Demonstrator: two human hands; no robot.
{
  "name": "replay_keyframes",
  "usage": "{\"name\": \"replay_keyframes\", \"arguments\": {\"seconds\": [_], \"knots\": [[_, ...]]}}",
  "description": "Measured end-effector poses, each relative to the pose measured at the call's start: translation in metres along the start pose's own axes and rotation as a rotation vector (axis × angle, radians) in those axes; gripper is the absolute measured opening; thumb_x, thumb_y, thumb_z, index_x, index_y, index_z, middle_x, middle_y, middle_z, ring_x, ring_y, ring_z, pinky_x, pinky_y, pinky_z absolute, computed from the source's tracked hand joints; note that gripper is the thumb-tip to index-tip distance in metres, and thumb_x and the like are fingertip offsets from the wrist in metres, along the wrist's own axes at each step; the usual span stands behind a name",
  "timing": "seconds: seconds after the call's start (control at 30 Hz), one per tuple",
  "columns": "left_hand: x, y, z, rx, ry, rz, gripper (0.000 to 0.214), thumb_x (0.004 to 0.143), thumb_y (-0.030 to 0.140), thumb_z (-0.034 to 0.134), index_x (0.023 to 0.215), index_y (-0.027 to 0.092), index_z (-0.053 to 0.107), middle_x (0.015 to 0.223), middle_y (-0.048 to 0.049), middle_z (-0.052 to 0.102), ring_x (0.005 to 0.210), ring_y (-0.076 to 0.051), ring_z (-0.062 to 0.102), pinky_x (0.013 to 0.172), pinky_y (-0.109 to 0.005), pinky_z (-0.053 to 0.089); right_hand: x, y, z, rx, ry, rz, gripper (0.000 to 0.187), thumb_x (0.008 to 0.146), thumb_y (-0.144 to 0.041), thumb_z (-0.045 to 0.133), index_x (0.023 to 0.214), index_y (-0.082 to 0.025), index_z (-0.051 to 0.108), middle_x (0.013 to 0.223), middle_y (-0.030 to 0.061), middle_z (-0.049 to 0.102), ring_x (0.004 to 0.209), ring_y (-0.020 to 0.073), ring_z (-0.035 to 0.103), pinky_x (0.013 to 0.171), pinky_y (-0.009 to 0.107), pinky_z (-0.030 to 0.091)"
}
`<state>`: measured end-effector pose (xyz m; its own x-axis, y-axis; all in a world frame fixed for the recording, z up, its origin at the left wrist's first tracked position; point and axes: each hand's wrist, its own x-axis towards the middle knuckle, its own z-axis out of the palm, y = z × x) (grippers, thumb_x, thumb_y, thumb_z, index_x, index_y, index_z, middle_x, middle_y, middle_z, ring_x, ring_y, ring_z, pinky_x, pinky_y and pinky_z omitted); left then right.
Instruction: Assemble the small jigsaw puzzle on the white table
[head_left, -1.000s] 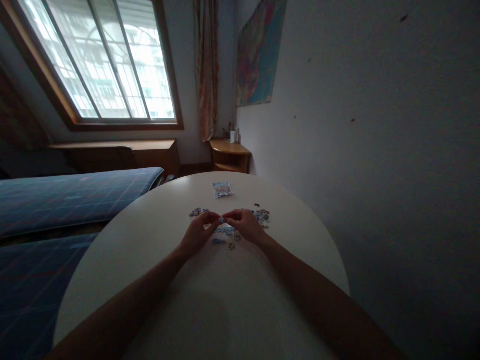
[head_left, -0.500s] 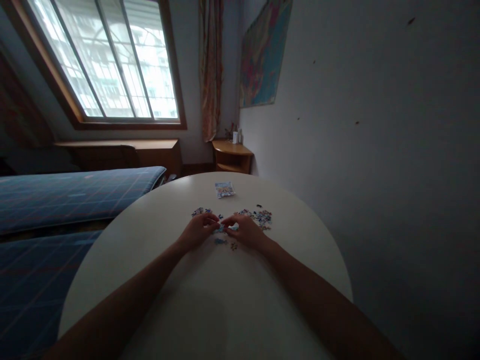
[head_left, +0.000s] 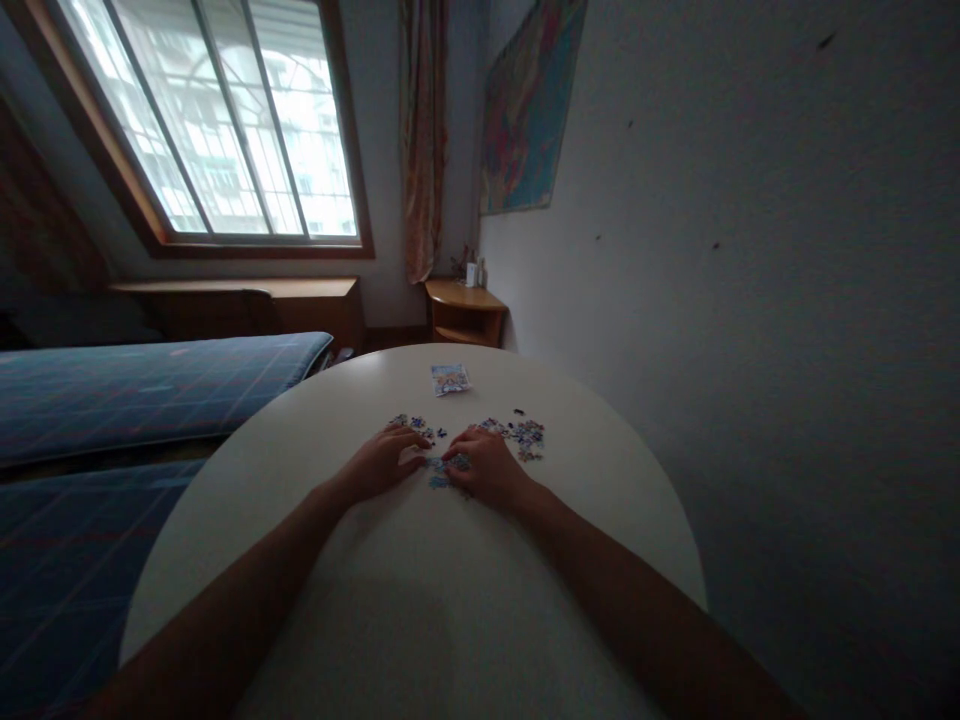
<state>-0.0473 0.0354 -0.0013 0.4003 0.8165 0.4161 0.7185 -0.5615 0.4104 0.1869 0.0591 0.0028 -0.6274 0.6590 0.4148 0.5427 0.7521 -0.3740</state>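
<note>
Small blue jigsaw puzzle pieces [head_left: 438, 481] lie between my two hands on the white round table [head_left: 420, 590]. My left hand [head_left: 384, 464] is at their left, fingers and thumb apart, the thumb tip close to the pieces. On the other side, my right hand [head_left: 486, 464] has its fingers curled down and closed at a puzzle piece [head_left: 459, 462], partly hidden beneath them. Loose puzzle pieces [head_left: 418, 424] lie just beyond my left hand. A larger pile of mixed pieces [head_left: 527, 434] spreads to the right of my right hand.
A small printed packet or picture [head_left: 450, 379] lies farther back on the table. One dark piece [head_left: 519, 412] sits apart behind the pile. A bed with a blue plaid mattress [head_left: 150, 395] stands at the left, a wall [head_left: 750, 350] at the right, a corner shelf [head_left: 465, 297] behind.
My left hand has drawn back left and its fingers have spread. My right hand has lowered slightly toward the table, now covering the small pieces nearest me at the right.
</note>
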Motion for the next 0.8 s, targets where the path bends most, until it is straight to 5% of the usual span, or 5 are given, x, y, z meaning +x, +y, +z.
{"name": "replay_keyframes", "arguments": {"seconds": [0.8], "knots": [[-0.0021,0.0062,-0.0053,-0.066,-0.085,0.103,0.018,0.089,0.035,0.060,0.093,0.028,0.076,0.096,-0.0063,0.073,0.096,-0.022,0.064,0.094,-0.039,0.046,0.0004,-0.0044,-0.0011,0.035,-0.032,0.035,0.017,0.078,-0.029,0.074,0.094,-0.027,0.078,0.102,0.0056,0.073,0.100,0.0216,0.064,0.097,0.037,0.041]]}}
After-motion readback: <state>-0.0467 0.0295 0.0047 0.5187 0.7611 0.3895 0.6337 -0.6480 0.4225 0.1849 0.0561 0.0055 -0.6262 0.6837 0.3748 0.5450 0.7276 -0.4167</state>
